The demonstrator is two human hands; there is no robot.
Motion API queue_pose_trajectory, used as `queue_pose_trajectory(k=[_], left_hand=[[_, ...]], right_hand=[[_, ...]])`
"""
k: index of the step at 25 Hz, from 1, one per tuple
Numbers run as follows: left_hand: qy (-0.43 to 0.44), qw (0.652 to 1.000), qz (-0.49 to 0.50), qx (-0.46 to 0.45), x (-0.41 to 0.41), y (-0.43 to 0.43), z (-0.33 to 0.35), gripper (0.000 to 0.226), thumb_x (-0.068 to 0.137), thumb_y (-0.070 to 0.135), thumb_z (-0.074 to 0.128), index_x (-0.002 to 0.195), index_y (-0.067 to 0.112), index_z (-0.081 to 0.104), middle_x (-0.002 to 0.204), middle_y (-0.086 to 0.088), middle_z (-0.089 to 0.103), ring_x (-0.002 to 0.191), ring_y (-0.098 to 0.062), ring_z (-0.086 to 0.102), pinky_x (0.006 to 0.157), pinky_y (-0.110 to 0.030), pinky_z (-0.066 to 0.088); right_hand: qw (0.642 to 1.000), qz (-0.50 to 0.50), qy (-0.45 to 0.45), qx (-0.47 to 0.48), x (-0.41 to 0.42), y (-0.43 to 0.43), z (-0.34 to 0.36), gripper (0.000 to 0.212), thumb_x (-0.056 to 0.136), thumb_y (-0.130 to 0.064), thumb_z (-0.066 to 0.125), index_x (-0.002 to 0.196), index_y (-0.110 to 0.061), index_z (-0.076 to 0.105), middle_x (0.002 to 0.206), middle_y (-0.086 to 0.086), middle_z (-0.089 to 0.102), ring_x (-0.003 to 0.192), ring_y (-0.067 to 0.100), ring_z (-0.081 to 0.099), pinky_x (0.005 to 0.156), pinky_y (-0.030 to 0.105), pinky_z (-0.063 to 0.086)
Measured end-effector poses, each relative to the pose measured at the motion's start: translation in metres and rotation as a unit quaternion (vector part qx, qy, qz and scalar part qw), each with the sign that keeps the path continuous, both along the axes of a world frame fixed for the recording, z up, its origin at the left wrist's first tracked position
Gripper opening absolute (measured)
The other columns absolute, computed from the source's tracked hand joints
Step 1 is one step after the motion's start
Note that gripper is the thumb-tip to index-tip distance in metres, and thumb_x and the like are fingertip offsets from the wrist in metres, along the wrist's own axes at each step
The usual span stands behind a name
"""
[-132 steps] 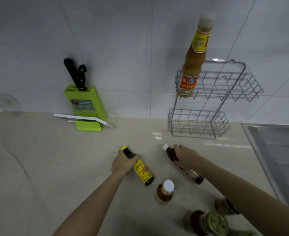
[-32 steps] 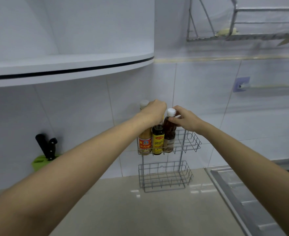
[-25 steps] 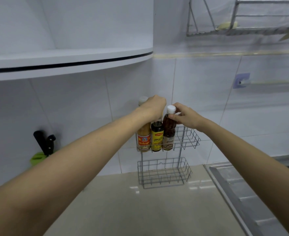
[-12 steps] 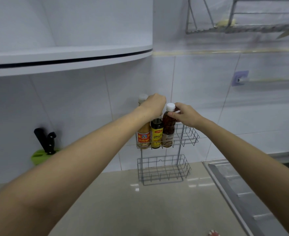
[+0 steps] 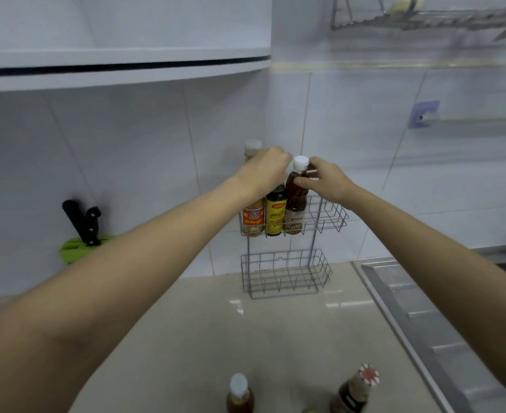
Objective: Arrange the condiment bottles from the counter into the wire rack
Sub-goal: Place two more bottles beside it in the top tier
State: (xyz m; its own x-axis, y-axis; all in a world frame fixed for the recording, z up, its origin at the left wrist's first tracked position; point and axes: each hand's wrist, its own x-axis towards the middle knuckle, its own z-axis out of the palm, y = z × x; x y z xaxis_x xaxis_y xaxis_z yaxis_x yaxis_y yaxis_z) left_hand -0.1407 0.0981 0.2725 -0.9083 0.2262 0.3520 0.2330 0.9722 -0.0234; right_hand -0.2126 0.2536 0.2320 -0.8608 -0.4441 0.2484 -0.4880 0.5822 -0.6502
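Note:
A two-tier wire rack [image 5: 329, 217] hangs on the tiled wall. Its top basket holds three upright bottles: a tall orange sauce bottle [image 5: 253, 217], a dark bottle with a yellow label [image 5: 275, 214] and a brown bottle with a white cap [image 5: 297, 198]. My left hand [image 5: 265, 171] covers the top of the yellow-label bottle. My right hand [image 5: 324, 178] pinches the neck of the brown bottle. The lower basket [image 5: 284, 274] holds nothing. On the counter near me stand a white-capped bottle [image 5: 239, 393] and a dark bottle with a red-and-white cap [image 5: 354, 390].
A green knife block [image 5: 82, 245] with black handles stands against the wall at left. A steel sink drainboard [image 5: 424, 317] runs along the right. A white shelf [image 5: 126, 65] overhangs above, with a dish rack [image 5: 424, 16] at top right. The beige counter [image 5: 216, 332] lies below.
Since 5.3 s ago both hands lifted the two bottles from the counter into the rack's top basket. Over the last second the hands barely moved; the view tilted down, revealing two counter bottles.

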Motion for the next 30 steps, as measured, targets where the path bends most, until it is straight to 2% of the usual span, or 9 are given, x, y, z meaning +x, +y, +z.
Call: queue_pose_trajectory(k=[6,10,13,19,21,23,26,28,30], left_hand=[[0.064,0.998,-0.002,0.026,0.021,-0.005,0.006,0.025,0.095,0.016,0.046,0.103,-0.002,0.061,0.102,-0.018,0.063,0.089,-0.035,0.059,0.069,-0.036,0.04],[0.109,0.989,-0.014,0.102,0.057,-0.008,-0.007,0.023,0.093,0.019,0.048,0.088,0.002,0.062,0.088,-0.014,0.065,0.081,-0.032,0.06,0.067,-0.041,0.048],[0.081,0.983,-0.017,0.167,0.088,-0.008,-0.047,0.018,0.09,0.018,0.05,0.084,0.007,0.063,0.085,-0.008,0.066,0.077,-0.027,0.061,0.066,-0.041,0.052],[-0.058,0.981,0.032,0.181,0.142,-0.015,-0.156,0.015,0.089,0.022,0.053,0.089,0.015,0.066,0.091,-0.001,0.069,0.08,-0.02,0.064,0.071,-0.04,0.056],[-0.093,0.976,0.041,0.194,0.16,-0.019,-0.178,0.017,0.089,0.025,0.054,0.09,0.017,0.068,0.093,0.001,0.07,0.082,-0.019,0.065,0.073,-0.038,0.056],[-0.131,0.964,0.031,0.229,0.176,-0.024,-0.191,0.019,0.091,0.028,0.054,0.09,0.015,0.069,0.092,0.001,0.071,0.083,-0.016,0.065,0.075,-0.037,0.055],[-0.184,0.938,0.013,0.292,0.201,-0.03,-0.211,0.04,0.095,0.044,0.046,0.083,0.011,0.065,0.08,0.001,0.067,0.076,-0.016,0.061,0.073,-0.038,0.052],[-0.198,0.925,0.02,0.323,0.219,-0.034,-0.227,0.058,0.091,0.06,0.035,0.084,0.012,0.066,0.082,-0.001,0.068,0.078,-0.017,0.063,0.076,-0.043,0.052],[-0.206,0.918,0.028,0.339,0.236,-0.036,-0.242,0.057,0.086,0.068,0.035,0.085,0.02,0.067,0.088,0.004,0.068,0.083,-0.01,0.063,0.079,-0.037,0.053]], right_hand=[[0.988,-0.085,0.116,0.064,0.019,0.011,0.0,0.057,0.089,-0.029,0.063,0.135,-0.002,0.041,0.135,0.018,0.049,0.123,0.031,0.049,0.101,0.038,0.039],[0.98,-0.106,0.164,0.035,0.066,0.026,-0.008,0.045,0.091,-0.027,0.059,0.129,-0.005,0.047,0.13,0.013,0.052,0.12,0.025,0.051,0.096,0.029,0.038],[0.987,-0.068,0.146,0.007,0.111,0.033,-0.037,0.031,0.091,-0.023,0.059,0.118,-0.007,0.055,0.119,0.009,0.06,0.112,0.022,0.055,0.091,0.027,0.04],[0.995,0.052,0.011,0.083,0.18,0.036,-0.128,0.023,0.089,-0.022,0.062,0.109,-0.011,0.06,0.111,0.006,0.064,0.104,0.019,0.059,0.087,0.028,0.047],[0.99,0.079,-0.026,0.109,0.195,0.035,-0.152,0.021,0.09,-0.023,0.061,0.107,-0.011,0.06,0.109,0.005,0.065,0.102,0.018,0.06,0.079,0.023,0.043],[0.987,0.086,-0.078,0.112,0.205,0.034,-0.168,0.018,0.09,-0.024,0.06,0.104,-0.013,0.062,0.104,0.003,0.066,0.098,0.017,0.062,0.079,0.026,0.048],[0.976,0.074,-0.193,0.067,0.218,0.034,-0.181,0.012,0.091,-0.023,0.059,0.098,-0.016,0.065,0.099,0.002,0.069,0.092,0.018,0.066,0.081,0.028,0.053],[0.96,0.072,-0.272,0.014,0.228,0.037,-0.184,0.016,0.094,-0.024,0.055,0.101,-0.013,0.064,0.1,0.004,0.072,0.092,0.019,0.069,0.082,0.032,0.054],[0.948,0.071,-0.307,-0.048,0.241,0.045,-0.18,0.024,0.097,-0.028,0.05,0.105,-0.009,0.063,0.103,0.006,0.072,0.094,0.018,0.07,0.088,0.035,0.054]])
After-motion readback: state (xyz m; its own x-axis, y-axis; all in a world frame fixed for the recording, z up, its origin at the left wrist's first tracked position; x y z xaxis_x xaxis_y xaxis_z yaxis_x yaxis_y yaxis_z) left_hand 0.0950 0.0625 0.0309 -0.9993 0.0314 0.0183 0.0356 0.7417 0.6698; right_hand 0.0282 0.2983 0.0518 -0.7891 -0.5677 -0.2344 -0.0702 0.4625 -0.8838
